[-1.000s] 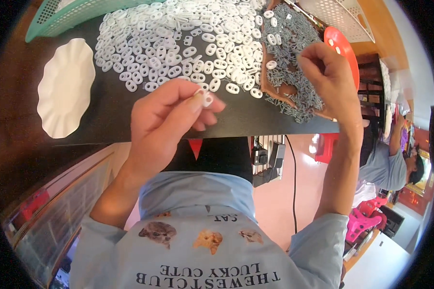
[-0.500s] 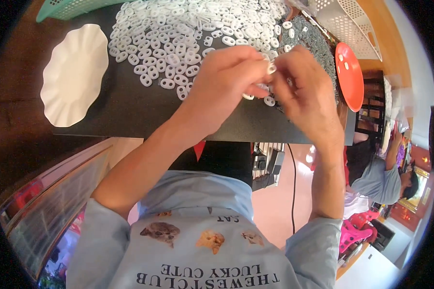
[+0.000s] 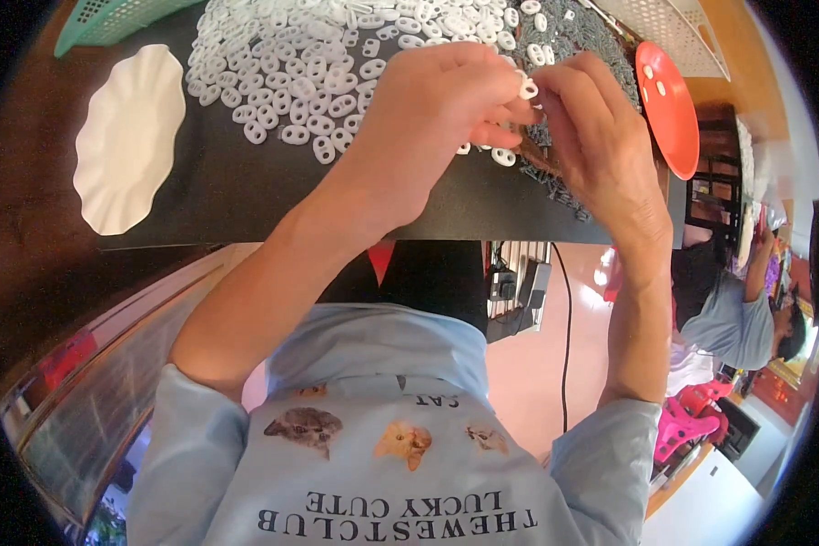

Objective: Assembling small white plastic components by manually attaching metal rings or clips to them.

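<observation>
My left hand (image 3: 439, 114) is closed, pinching a small white oval toggle with two holes (image 3: 528, 89) between thumb and forefinger, raised over the table. Close beside it, my right hand (image 3: 610, 136) has its fingers drawn together at the toggle's right side. A tiny pale bit shows at those fingertips, too small to name. Many loose white two-hole toggles (image 3: 296, 135) are spread beyond and left of my hands. Behind my right hand lies a heap of small dark grey pieces (image 3: 578, 50).
A white wavy-edged dish (image 3: 127, 141) rests at the table's left. At the right edge is a red oval plate (image 3: 678, 136) holding a few white pieces. A green basket (image 3: 109, 20) and a white perforated basket (image 3: 669, 32) stand farther back. Another person (image 3: 733, 314) is off to the right.
The view has shifted, so the table sits higher in the picture. Both hands remain together around the toggle, and the right fingers look more tightly gathered.
</observation>
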A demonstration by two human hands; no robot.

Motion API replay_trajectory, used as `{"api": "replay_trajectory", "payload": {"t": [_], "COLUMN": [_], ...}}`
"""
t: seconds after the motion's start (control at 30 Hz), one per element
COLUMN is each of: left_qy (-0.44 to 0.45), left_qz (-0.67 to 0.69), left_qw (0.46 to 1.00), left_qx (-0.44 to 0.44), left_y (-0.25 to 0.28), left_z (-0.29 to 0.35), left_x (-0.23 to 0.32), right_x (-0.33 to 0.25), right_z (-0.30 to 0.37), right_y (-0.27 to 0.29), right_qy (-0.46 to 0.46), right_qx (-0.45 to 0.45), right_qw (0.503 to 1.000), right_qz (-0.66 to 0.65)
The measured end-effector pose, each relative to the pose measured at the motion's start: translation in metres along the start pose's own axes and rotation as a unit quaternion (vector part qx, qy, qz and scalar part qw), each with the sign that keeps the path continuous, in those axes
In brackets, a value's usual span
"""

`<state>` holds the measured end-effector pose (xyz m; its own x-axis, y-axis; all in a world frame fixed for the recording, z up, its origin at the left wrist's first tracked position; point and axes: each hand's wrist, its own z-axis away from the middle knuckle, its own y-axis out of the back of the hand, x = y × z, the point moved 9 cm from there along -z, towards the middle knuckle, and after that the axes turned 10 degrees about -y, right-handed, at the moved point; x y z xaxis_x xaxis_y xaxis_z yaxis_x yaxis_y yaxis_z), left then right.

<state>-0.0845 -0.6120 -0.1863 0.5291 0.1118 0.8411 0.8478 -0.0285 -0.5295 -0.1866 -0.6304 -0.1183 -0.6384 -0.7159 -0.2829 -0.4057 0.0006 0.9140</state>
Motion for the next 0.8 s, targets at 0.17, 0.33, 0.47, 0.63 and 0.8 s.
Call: {"api": "replay_trajectory", "payload": {"t": [0.17, 0.33, 0.47, 0.63, 0.8], "left_qy": [0.007, 0.017, 0.007, -0.017, 0.007], "left_qz": [0.014, 0.031, -0.064, -0.153, -0.181], "left_qw": [1.000, 0.999, 0.998, 0.986, 0.982], "left_qx": [-0.002, 0.016, -0.012, -0.060, -0.061], "left_y": [0.006, 0.011, 0.019, 0.025, 0.033], "left_z": [0.011, 0.024, 0.044, 0.069, 0.082], "left_x": [0.004, 0.008, 0.013, 0.025, 0.021], "right_x": [-0.008, -0.019, -0.002, -0.024, -0.040], "right_z": [-0.002, -0.002, 0.010, 0.014, 0.017], "right_y": [0.000, 0.002, -0.016, -0.031, -0.045], "right_qy": [0.018, 0.025, -0.181, -0.189, -0.192], "right_qx": [0.014, 0.010, -0.077, -0.134, -0.184], "right_qw": [0.997, 0.995, 0.933, 0.898, 0.878], "right_qz": [-0.068, -0.091, -0.300, -0.375, -0.397]}}
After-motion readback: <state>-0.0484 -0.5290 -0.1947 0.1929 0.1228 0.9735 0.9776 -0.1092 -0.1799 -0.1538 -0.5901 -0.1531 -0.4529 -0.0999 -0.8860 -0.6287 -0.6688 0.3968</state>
